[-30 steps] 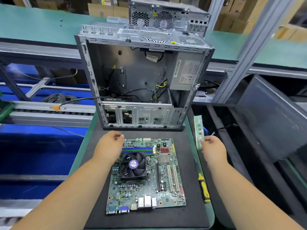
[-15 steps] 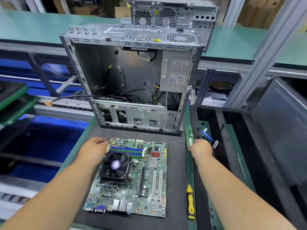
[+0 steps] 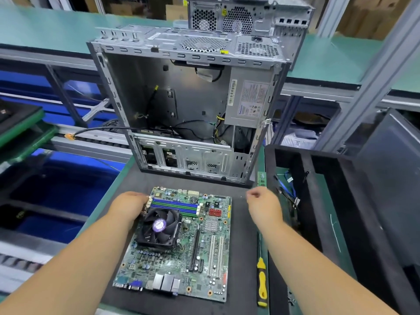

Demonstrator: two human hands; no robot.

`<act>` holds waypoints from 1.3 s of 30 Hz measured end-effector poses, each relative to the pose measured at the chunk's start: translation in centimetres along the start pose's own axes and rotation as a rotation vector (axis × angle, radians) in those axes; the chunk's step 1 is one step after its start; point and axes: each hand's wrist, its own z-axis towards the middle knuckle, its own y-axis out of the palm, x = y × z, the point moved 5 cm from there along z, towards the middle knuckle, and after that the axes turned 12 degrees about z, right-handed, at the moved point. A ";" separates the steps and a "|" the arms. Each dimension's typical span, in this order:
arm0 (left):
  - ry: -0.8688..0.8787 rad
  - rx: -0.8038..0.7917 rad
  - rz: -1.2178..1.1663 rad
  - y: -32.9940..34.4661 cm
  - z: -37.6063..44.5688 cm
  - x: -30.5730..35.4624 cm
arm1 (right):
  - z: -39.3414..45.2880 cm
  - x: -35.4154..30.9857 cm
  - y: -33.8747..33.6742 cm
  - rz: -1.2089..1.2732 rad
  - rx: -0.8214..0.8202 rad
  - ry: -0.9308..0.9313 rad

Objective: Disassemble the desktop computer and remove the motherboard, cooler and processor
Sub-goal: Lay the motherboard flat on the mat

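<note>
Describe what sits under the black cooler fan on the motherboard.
The cooler fan stands on the green motherboard, which lies flat on the black mat. Beneath the fan, only its dark frame shows; the processor, if seated there, is fully covered.

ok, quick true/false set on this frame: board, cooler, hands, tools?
1. The motherboard is still mounted inside the case. False: it lies flat on the black mat in front of the case.
2. The cooler still sits on the motherboard. True.
3. The right hand holds the screwdriver. False: the screwdriver lies on the mat's right edge; the right hand holds nothing visible.
4. The left hand is at the board's upper left corner, beside the cooler. True.
5. A green memory stick lies right of the case. True.
</note>
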 end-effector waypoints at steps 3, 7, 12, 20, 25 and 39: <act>-0.007 -0.030 0.118 0.1 0.4 0.7 | -1.8 -1.9 4.0 0.002 -0.242 -0.014; 0.011 -0.036 0.148 -0.2 0.4 0.8 | -3.7 -3.1 7.9 -0.022 -0.387 -0.013; 0.063 -0.057 0.183 -0.6 0.4 0.8 | -4.5 -3.5 8.5 -0.021 -0.326 0.029; 0.106 -0.116 0.261 -0.9 -0.1 1.6 | -5.1 -4.3 9.8 -0.134 -0.270 -0.024; 0.131 -0.183 0.187 -0.9 0.3 1.4 | -4.6 -4.7 9.6 -0.214 -0.334 -0.006; 0.692 0.025 0.171 -1.3 -7.0 3.7 | -8.7 1.3 -3.9 -0.459 -0.074 0.314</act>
